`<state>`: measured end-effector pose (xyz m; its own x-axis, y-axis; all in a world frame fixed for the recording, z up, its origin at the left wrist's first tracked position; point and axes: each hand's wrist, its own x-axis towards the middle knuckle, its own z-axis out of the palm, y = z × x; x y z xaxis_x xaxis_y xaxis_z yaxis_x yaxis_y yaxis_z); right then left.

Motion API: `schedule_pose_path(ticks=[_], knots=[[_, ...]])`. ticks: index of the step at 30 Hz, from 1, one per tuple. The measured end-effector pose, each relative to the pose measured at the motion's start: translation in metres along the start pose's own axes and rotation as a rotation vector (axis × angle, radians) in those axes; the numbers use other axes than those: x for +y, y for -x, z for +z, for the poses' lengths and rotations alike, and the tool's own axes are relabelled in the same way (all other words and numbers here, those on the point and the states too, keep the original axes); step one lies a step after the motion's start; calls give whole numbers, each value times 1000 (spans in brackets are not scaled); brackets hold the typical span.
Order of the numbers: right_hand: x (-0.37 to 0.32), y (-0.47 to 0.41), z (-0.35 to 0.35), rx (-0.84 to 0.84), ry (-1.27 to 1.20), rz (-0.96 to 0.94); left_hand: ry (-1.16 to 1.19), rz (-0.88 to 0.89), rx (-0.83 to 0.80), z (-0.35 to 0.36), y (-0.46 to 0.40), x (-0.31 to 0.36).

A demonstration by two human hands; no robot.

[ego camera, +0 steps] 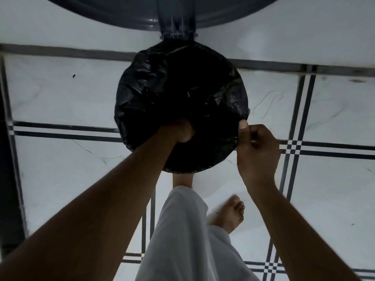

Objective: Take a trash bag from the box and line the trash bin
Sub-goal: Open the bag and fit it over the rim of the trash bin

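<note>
At centre frame, black trash bag point(162, 82) drapes over the round trash bin point(129, 118), lid point(223, 17) raised at far side. Left hand point(180, 131) plunged inside, grip unclear. Right hand point(256, 147) pinches bag edge at right rim. Tiled floor point(60, 94) below.

It is dim where I stand; the pale marble-look floor tiles point(60, 94) read grey-blue, with a brighter patch toward the upper right. The crinkled black plastic trash bag point(140, 82) shows only faint glints on its folds, and its middle is solid black with no detail. My left hand point(180, 131), sunk in that dark, is hard to make out. My right hand point(256, 148) is slightly soft, and my bare right foot point(230, 214) is smeared by motion. The tile lines bow toward the frame edges, and the lower corners fall darker.
</note>
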<state>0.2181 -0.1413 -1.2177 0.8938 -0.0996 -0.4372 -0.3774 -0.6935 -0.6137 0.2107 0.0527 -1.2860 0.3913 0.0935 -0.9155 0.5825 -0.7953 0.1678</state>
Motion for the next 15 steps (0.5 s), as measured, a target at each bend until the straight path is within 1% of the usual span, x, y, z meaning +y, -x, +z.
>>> schedule_pose_path(ticks=[3, 4, 5, 6, 8, 9, 10, 11, 12, 15], knots=[[-7, 2, -3, -27, 25, 45, -40, 12, 36, -17, 53, 0], [-9, 2, -4, -42, 36, 54, -71, 26, 82, -19, 70, -3], [-12, 2, -6, -60, 49, 59, -97, 37, 173, -22, 88, -6], [-15, 0, -7, -73, 57, 54, -85, 80, 342, -23, 104, -8], [-24, -2, -12, -63, 52, 20, 37, 193, 743, -25, 129, -14], [-31, -4, -14, -35, 42, -9, 72, 217, 922, -26, 137, -17], [-38, -7, -15, -11, 33, -44, 80, 188, 1048, -24, 141, -20], [-46, -11, -16, 1, 24, -75, 97, 136, 1098, -24, 143, -24], [-55, -15, -15, -11, 16, -99, 154, 89, 1069, -24, 140, -28], [-84, -25, -8, -143, -28, -105, 474, 2, 845, -27, 119, -39]])
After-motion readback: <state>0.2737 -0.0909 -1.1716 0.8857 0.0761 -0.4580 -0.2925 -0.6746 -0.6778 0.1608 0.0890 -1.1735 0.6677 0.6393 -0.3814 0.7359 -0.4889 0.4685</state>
